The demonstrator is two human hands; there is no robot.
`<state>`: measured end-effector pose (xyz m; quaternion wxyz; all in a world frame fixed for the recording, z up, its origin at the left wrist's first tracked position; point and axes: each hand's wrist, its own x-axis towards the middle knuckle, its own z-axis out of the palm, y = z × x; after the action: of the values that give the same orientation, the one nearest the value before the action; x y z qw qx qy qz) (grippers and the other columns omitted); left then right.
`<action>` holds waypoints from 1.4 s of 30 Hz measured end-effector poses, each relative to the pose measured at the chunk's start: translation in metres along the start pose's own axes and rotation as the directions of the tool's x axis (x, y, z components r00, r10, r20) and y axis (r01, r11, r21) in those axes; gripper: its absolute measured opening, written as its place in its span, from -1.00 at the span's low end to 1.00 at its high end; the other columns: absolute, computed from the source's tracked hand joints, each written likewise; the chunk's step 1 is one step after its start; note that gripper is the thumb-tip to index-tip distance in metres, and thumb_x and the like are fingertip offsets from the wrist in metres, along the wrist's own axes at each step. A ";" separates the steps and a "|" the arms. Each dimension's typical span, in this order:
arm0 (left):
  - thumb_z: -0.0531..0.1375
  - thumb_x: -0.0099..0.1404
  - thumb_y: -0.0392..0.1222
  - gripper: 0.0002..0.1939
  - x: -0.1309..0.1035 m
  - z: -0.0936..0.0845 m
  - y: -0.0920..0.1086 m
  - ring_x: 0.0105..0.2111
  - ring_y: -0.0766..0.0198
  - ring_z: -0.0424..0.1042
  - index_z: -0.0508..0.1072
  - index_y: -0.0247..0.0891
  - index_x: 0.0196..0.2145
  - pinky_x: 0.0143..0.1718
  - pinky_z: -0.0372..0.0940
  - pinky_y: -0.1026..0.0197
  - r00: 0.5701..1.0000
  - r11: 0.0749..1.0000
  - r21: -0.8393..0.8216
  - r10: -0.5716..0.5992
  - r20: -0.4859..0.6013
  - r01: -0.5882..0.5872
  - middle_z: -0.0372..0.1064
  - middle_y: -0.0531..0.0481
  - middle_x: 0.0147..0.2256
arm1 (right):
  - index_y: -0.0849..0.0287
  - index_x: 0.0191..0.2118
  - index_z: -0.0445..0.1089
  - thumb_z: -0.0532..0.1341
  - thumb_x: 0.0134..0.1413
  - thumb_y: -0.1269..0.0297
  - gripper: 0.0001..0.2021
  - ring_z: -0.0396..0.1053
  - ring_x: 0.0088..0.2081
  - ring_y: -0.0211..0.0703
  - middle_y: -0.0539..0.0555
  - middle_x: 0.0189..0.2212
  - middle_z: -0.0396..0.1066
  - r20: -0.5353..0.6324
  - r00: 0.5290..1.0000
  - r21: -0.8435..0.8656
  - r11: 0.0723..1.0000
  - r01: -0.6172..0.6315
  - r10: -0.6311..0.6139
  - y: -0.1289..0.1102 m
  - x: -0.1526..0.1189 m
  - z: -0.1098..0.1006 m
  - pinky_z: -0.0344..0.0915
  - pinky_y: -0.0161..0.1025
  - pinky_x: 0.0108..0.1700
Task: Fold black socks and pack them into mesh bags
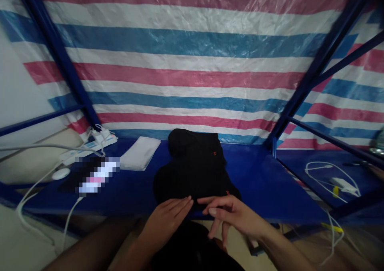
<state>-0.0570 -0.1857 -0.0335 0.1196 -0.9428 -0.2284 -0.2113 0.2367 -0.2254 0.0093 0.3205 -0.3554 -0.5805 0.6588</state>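
Note:
Two black socks (192,175) lie overlapping on the blue tabletop (255,175), rounded ends to the left and small orange-red marks near their right ends. At the near edge of the closer sock is my left hand (166,219), palm down, its fingers straight and side by side. My right hand (231,215) hovers by the same edge with fingers spread, index pointing left, and nothing shows in it. The fingertips of both hands come close together. Whether either hand touches the cloth I cannot tell.
Left of the socks are a stack of white paper (140,154), a blurred-out phone-like device (99,177) on a cable, and a power strip (90,147) with plugs. Blue metal posts (300,91) frame a striped plastic sheet (186,77). At right lies a white charger (345,186).

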 end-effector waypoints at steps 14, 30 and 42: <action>0.04 0.56 -0.42 -0.46 -0.037 -0.034 -0.023 0.28 0.26 0.45 0.32 -0.09 0.40 0.32 0.39 0.13 0.998 0.987 -0.148 0.064 -0.010 -0.065 0.47 0.02 0.27 | -0.10 0.43 0.30 0.09 0.51 0.37 -0.51 0.23 0.45 0.04 0.12 0.35 0.40 0.158 0.940 -0.901 0.345 0.262 -0.302 0.043 -0.066 -0.069 0.00 0.32 0.51; 0.11 0.46 0.00 -0.66 0.077 -0.063 -0.127 0.09 -0.03 0.52 0.61 -0.20 -0.07 0.17 0.36 -0.02 0.848 0.836 -0.233 -0.411 0.334 0.497 0.56 -0.18 0.07 | 0.08 -0.24 0.32 0.08 0.50 0.08 -0.73 0.41 -0.32 -0.10 0.00 -0.38 0.42 -0.421 0.839 -0.737 0.669 -0.094 -0.346 0.013 0.059 -0.100 0.23 -0.24 -0.25; 0.17 0.32 0.22 -0.60 0.063 -0.024 -0.168 -0.15 -0.02 0.55 0.53 -0.16 -0.19 -0.18 0.33 0.12 0.702 0.687 -0.276 -0.472 0.533 0.672 0.61 -0.12 -0.15 | 0.20 -0.11 0.46 0.24 0.46 0.18 -0.82 0.59 -0.28 0.02 0.22 -0.27 0.60 -0.534 0.835 -0.793 0.420 -0.441 -0.133 -0.009 0.087 -0.092 0.25 -0.22 -0.29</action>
<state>-0.0951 -0.0238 0.0380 -0.2285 -0.8419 -0.4827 -0.0770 0.2670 -0.1016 0.0034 0.1613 -0.6877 -0.6912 0.1528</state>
